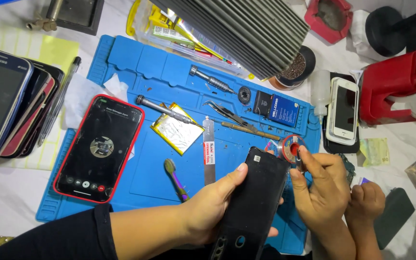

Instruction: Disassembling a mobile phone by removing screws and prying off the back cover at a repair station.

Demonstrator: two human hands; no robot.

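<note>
Head view: left hand (207,207) wrapped around a black phone back cover (255,202), thumb pressed on its left edge, fingers curled beneath and holding it tilted above the blue work mat (136,67). Right hand (319,185) at the cover's upper right corner, fingertips pinched narrow around a small dark part (too small to tell what) just beside a red solder spool (293,147). Another, smaller hand (366,202) closed into a fist, touching the right wrist from the outer side.

On the mat, left of the cover: a red-cased phone (99,147) with a lit call screen, a flat silver battery pouch (176,127), a metal opening tool (209,151) lying upright in the frame, a purple-handled brush (175,178). Further up: two metal screwdrivers (162,110), tweezers (229,114), a dark blue battery (282,110).

Off the mat on the white counter (6,197): a stack of phones (6,106) at far left, a pen (58,103) beside it, a white phone (344,111) at right, a red holder (393,86) beyond that, and a grey ribbed block (246,29) leaning over the top edge.
</note>
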